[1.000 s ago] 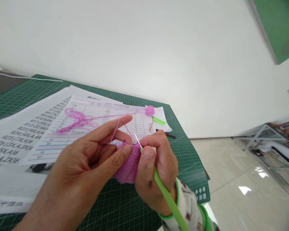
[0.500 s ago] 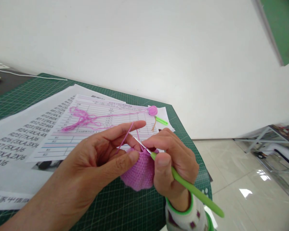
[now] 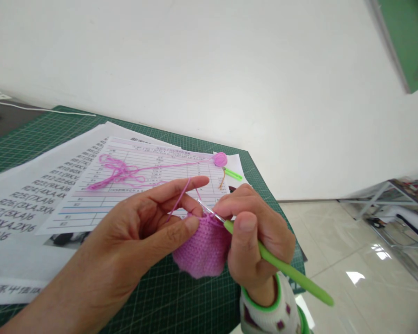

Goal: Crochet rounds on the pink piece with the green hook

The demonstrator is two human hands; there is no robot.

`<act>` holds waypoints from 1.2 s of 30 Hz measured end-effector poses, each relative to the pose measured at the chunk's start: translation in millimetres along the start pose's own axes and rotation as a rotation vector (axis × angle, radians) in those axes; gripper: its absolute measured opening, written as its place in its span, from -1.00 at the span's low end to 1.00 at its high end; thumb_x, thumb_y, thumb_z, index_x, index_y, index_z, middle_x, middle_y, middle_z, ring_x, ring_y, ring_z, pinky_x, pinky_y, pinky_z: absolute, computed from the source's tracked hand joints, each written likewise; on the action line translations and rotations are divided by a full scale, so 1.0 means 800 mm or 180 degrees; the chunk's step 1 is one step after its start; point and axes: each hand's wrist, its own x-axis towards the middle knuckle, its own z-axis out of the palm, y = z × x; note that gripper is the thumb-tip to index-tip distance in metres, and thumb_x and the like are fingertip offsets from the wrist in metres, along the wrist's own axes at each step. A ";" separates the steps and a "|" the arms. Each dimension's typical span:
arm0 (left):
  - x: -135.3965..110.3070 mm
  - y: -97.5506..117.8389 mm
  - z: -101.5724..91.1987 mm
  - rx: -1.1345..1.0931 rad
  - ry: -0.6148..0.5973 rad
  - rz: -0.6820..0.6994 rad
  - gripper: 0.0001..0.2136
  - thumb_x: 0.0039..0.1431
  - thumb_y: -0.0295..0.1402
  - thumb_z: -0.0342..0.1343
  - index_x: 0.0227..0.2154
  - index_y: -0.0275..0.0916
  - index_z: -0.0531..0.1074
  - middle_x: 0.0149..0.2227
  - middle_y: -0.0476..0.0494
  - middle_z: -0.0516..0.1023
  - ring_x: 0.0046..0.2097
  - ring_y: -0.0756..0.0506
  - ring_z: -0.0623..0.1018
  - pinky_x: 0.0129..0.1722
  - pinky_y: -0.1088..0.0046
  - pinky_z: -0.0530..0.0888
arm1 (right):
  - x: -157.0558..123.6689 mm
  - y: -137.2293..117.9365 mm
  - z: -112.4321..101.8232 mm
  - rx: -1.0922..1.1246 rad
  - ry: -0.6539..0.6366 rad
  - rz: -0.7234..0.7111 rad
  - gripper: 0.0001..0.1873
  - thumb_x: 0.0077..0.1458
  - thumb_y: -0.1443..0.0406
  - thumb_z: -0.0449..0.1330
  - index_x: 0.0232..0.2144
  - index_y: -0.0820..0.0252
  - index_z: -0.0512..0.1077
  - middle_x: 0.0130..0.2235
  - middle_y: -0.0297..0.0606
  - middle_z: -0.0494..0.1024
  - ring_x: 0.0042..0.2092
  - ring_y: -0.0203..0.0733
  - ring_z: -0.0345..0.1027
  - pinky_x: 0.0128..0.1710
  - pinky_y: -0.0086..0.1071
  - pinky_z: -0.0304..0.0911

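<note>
My left hand (image 3: pixel 139 236) pinches a pink crocheted piece (image 3: pixel 202 248) between thumb and fingers, with the pink yarn strand (image 3: pixel 184 192) running over its outstretched index finger. My right hand (image 3: pixel 256 241) grips a crochet hook with a green handle (image 3: pixel 285 271); its metal tip (image 3: pixel 207 211) sits at the top edge of the pink piece. The yarn leads back across the papers to a loose tangle (image 3: pixel 116 174) and a small pink yarn ball (image 3: pixel 220 159).
Printed pattern sheets (image 3: pixel 55 185) lie on a green cutting mat (image 3: pixel 181 301) covering the table. A small green tool (image 3: pixel 232 174) lies beside the yarn ball. A white wall stands behind; tiled floor and metal frames (image 3: pixel 386 199) are at the right.
My right hand has turned, swinging the hook's green handle from pointing down toward me to pointing out to the right. The pink piece has shifted slightly right and lower.
</note>
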 end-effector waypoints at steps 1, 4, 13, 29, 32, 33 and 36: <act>-0.001 0.000 0.000 -0.0003 -0.0004 -0.0007 -0.44 0.04 -0.21 0.29 0.15 -0.09 0.43 -0.46 -0.09 0.61 -0.34 -0.20 0.61 -0.40 0.36 0.57 | 0.001 0.000 0.000 0.0130 0.0002 0.0008 -0.70 0.32 0.27 0.03 -0.41 0.26 0.45 -0.47 -0.31 0.47 -0.42 -0.33 0.30 -0.45 -0.34 0.20; -0.006 -0.001 -0.001 -0.0035 -0.0017 -0.0066 -0.45 0.05 -0.24 0.29 0.15 -0.09 0.43 -0.45 -0.09 0.60 -0.34 -0.19 0.60 -0.41 0.37 0.56 | 0.003 0.001 -0.002 0.0501 -0.0052 0.0139 -0.71 0.30 0.25 0.07 -0.42 0.25 0.47 -0.48 -0.31 0.49 -0.41 -0.31 0.33 -0.44 -0.33 0.21; -0.020 -0.007 -0.009 -0.0360 -0.0333 -0.0559 -0.60 0.14 -0.34 0.31 0.04 0.08 0.50 -0.34 0.05 0.62 -0.38 0.02 0.52 -0.40 0.67 0.49 | 0.011 -0.001 -0.018 0.0628 -0.0395 0.0463 -0.66 0.30 0.24 0.08 -0.48 0.18 0.51 -0.53 -0.36 0.49 -0.42 -0.31 0.38 -0.41 -0.33 0.25; -0.013 -0.004 -0.002 -0.0018 0.0146 -0.0222 -0.40 0.01 -0.14 0.30 0.17 -0.07 0.42 -0.50 -0.10 0.59 -0.34 -0.25 0.62 -0.47 0.37 0.55 | 0.017 -0.003 -0.035 0.0683 -0.0745 0.0460 -0.69 0.31 0.27 0.07 -0.33 0.18 0.60 -0.46 -0.33 0.59 -0.33 -0.28 0.50 -0.28 -0.34 0.40; -0.013 -0.004 0.001 -0.0013 0.0185 -0.0222 -0.38 0.00 -0.12 0.30 0.17 -0.06 0.41 -0.51 -0.10 0.58 -0.34 -0.26 0.62 -0.47 0.35 0.55 | 0.016 -0.003 -0.034 0.0721 -0.0716 0.0487 -0.68 0.31 0.26 0.06 -0.35 0.18 0.59 -0.46 -0.32 0.59 -0.36 -0.27 0.49 -0.30 -0.31 0.40; -0.015 -0.004 0.001 -0.0017 0.0194 -0.0233 -0.38 -0.01 -0.13 0.30 0.18 -0.06 0.41 -0.51 -0.10 0.58 -0.34 -0.26 0.62 -0.47 0.35 0.55 | 0.016 -0.003 -0.033 0.0689 -0.0721 0.0496 -0.69 0.31 0.26 0.07 -0.36 0.18 0.58 -0.46 -0.32 0.58 -0.37 -0.27 0.49 -0.33 -0.30 0.39; -0.022 -0.008 -0.001 -0.0003 0.0188 -0.0373 -0.38 -0.01 -0.18 0.33 0.17 -0.03 0.41 -0.48 -0.10 0.60 -0.34 -0.25 0.61 -0.46 0.36 0.55 | 0.015 -0.003 -0.030 0.0518 -0.0685 0.0392 -0.72 0.27 0.30 0.10 -0.42 0.22 0.53 -0.50 -0.29 0.54 -0.40 -0.24 0.46 -0.43 -0.29 0.32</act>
